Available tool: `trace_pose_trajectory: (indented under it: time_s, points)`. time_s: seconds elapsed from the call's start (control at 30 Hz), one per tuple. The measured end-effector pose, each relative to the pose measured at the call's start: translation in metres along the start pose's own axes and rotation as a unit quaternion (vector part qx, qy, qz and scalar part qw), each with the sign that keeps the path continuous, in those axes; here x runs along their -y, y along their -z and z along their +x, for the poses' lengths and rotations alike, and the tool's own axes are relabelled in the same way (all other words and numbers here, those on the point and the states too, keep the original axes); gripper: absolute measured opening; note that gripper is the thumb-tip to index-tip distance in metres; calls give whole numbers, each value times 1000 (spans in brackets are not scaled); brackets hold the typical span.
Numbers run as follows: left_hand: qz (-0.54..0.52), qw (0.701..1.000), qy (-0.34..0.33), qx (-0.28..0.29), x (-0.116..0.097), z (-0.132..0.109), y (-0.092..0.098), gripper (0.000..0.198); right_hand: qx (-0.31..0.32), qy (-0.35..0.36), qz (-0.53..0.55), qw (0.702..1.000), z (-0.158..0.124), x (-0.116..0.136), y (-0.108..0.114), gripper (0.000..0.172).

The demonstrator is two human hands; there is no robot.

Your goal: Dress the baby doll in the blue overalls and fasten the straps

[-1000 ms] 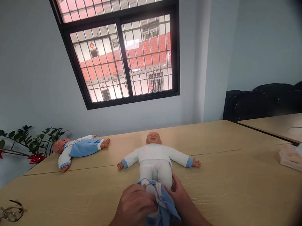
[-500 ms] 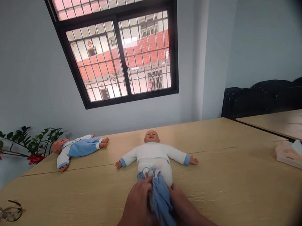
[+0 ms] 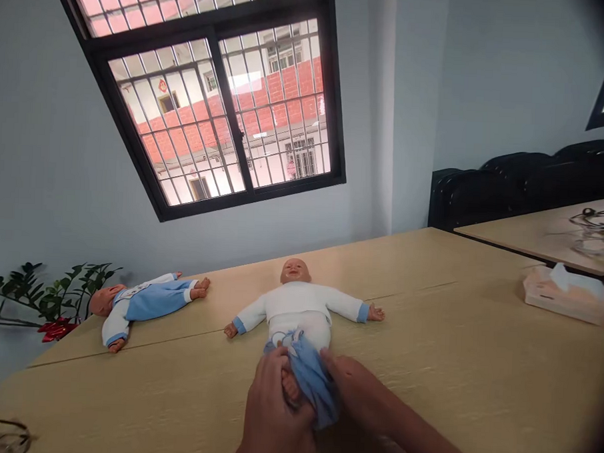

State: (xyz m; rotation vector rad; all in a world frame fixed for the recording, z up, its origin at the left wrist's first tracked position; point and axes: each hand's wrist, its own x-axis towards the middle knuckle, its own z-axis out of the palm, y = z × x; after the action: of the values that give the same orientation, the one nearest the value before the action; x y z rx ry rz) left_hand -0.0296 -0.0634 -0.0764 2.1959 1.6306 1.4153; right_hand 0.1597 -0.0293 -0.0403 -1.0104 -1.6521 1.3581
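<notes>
A baby doll in a white top with blue cuffs lies on its back in front of me, head away and arms spread. Blue trousers are bunched over its lower body and legs. My left hand is closed around the trousers and a leg, and the doll's bare foot shows beside its fingers. On the other side, my right hand pinches the edge of the blue cloth near the doll's hip. The other leg is hidden.
A second doll in blue overalls lies at the far left, near a leafy plant. A tissue box stands on the right. Thin-framed glasses lie at the near left. Cables rest on another table, before dark chairs.
My view has turned slightly right. The doll's foot now shows beside my left hand. The blue trousers hang less far toward me, and my right hand shows more fully at their edge.
</notes>
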Motion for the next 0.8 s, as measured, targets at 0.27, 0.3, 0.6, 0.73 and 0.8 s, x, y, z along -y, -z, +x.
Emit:
trace_pose_trajectory:
  time_s: [0.27, 0.3, 0.6, 0.73, 0.8]
  points:
    - [-32, 998, -40, -18, 18, 10, 22, 16, 131, 31, 10, 991, 10, 12, 42, 33]
    - [-36, 998, -42, -15, 23, 11, 26, 15, 79, 27, 27, 996, 16, 6, 49, 35]
    - [-77, 995, -39, 40, 43, 9, 35, 27, -220, -8, 71, 973, 55, -53, 63, 47]
    - [-84, 994, -28, 58, 37, 4, 32, 30, 38, 19, 195, 980, 41, -36, 60, 52]
    - [-77, 993, -47, 73, 35, 3, 30, 31, 117, 9, 204, 972, 37, -33, 62, 52]
